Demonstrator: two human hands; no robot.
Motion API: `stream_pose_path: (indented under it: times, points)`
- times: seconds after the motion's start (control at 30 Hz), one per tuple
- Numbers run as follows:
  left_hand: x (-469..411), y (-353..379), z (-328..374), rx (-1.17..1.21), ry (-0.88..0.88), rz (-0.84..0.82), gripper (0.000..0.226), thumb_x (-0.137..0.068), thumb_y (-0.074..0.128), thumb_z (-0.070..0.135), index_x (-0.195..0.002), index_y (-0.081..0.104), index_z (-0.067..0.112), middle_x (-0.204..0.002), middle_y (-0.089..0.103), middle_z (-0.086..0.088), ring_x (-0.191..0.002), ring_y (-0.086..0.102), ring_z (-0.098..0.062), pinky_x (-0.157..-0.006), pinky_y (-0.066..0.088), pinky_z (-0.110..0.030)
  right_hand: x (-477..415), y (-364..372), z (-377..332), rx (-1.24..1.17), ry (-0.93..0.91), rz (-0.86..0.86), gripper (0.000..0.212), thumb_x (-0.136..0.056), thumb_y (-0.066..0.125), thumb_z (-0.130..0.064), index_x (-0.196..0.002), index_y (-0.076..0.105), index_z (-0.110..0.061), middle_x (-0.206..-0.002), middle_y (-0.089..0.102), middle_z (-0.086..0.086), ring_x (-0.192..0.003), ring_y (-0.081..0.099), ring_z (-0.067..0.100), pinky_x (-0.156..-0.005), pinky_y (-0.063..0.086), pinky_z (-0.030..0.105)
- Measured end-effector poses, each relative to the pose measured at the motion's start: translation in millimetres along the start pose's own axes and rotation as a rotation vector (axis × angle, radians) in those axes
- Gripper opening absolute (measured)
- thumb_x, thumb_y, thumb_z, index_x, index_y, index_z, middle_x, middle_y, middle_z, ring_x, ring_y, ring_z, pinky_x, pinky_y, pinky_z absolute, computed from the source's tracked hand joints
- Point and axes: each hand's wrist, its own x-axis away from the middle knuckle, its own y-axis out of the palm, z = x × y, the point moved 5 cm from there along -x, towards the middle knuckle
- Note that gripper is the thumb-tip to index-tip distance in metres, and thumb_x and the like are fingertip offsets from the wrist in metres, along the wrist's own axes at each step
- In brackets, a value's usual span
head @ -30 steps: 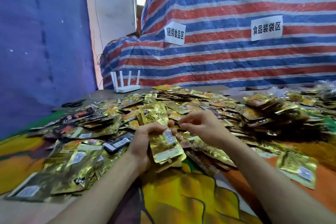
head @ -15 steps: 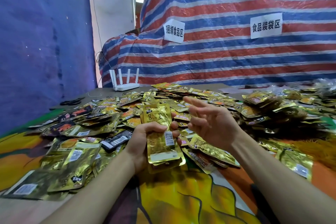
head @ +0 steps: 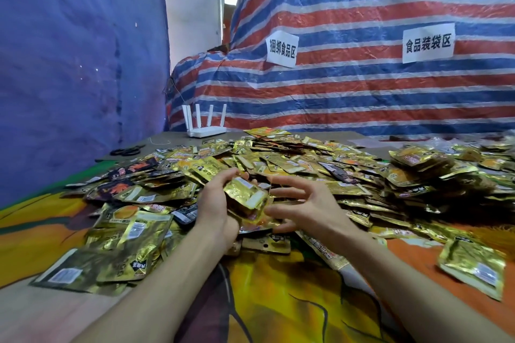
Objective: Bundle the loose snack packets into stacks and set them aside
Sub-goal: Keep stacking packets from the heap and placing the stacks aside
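While building up 1 bundle, grips stack of gold packets [head: 246, 196] in left hand [head: 216, 209], fingers curled round far edge. Held low over near side of loose pile [head: 306, 159], likely for short reaches. Right hand [head: 306, 205] spread wide, holding nothing, just beside stack, contact unclear, probably set to square edges. Long axis slanted far-left to near-right, pale end toward right hand.
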Motion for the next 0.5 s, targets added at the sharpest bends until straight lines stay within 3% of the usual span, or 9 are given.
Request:
stream_pose_path:
  times: [0.1, 0.17, 0.23, 0.3, 0.37, 0.5]
  points:
    - [1.8, -0.7, 3.6, 0.007, 0.032, 0.065, 0.016, -0.091, 0.066, 0.024, -0.09, 0.069, 0.008, -0.086, 0.074, -0.015, -0.071, 0.073, -0.032, -0.06, 0.059, -0.045, 4.7, 23.0, -0.2, 0.028, -0.072, 0.029, 0.059, -0.065, 0.094, -0.021, -0.118, 0.073, -0.036, -0.112, 0.072, -0.012, -0.091, 0.076, 0.018, -0.073, 0.064, 0.042]
    - [3.6, -1.6, 3.7, 0.002, 0.032, 0.122, 0.023, -0.09, 0.07, 0.028, -0.099, 0.067, 0.008, -0.096, 0.074, -0.017, -0.07, 0.074, -0.035, -0.057, 0.057, -0.045, 5.4, 27.9, -2.4, 0.107, -0.14, 0.086, 0.059, -0.065, 0.094, -0.027, -0.119, 0.072, -0.038, -0.109, 0.07, -0.025, -0.097, 0.072, 0.004, -0.079, 0.061, 0.026]
    - [4.6, -0.8, -0.2, -0.007, 0.008, 0.147, 0.037, -0.089, 0.072, 0.033, -0.113, 0.064, 0.007, -0.11, 0.07, -0.019, -0.081, 0.073, -0.039, -0.06, 0.058, -0.052, 5.7, 28.3, -3.9, 0.189, -0.198, 0.132, 0.06, -0.067, 0.093, -0.027, -0.122, 0.07, -0.039, -0.118, 0.067, -0.025, -0.11, 0.062, -0.007, -0.088, 0.052, 0.014]
    - [6.0, 3.3, -6.7, -0.013, -0.032, 0.113, 0.05, -0.088, 0.072, 0.038, -0.126, 0.06, 0.007, -0.121, 0.066, -0.019, -0.098, 0.07, -0.042, -0.076, 0.059, -0.057, 6.7, 28.9, -3.8, 0.244, -0.219, 0.169, 0.064, -0.067, 0.092, -0.026, -0.125, 0.068, -0.039, -0.13, 0.063, -0.015, -0.123, 0.056, -0.001, -0.103, 0.047, 0.026]
    - [7.3, 9.2, -13.6, -0.007, -0.08, 0.027, 0.053, -0.091, 0.068, 0.04, -0.13, 0.061, 0.005, -0.127, 0.065, -0.018, -0.109, 0.068, -0.04, -0.092, 0.055, -0.055, 8.4, 29.6, -4.7, 0.272, -0.251, 0.204, 0.063, -0.068, 0.092, -0.024, -0.124, 0.067, -0.038, -0.13, 0.063, -0.012, -0.125, 0.053, -0.002, -0.105, 0.044, 0.027]
    - [10.0, 16.8, -18.0, -0.018, -0.147, -0.137, 0.044, -0.098, 0.054, 0.043, -0.12, 0.071, 0.009, -0.12, 0.072, -0.012, -0.107, 0.071, -0.031, -0.09, 0.056, -0.045, 8.4, 27.1, -6.4, 0.217, -0.293, 0.24, 0.058, -0.07, 0.09, -0.015, -0.12, 0.066, -0.03, -0.131, 0.061, -0.014, -0.122, 0.054, -0.005, -0.103, 0.05, 0.034]
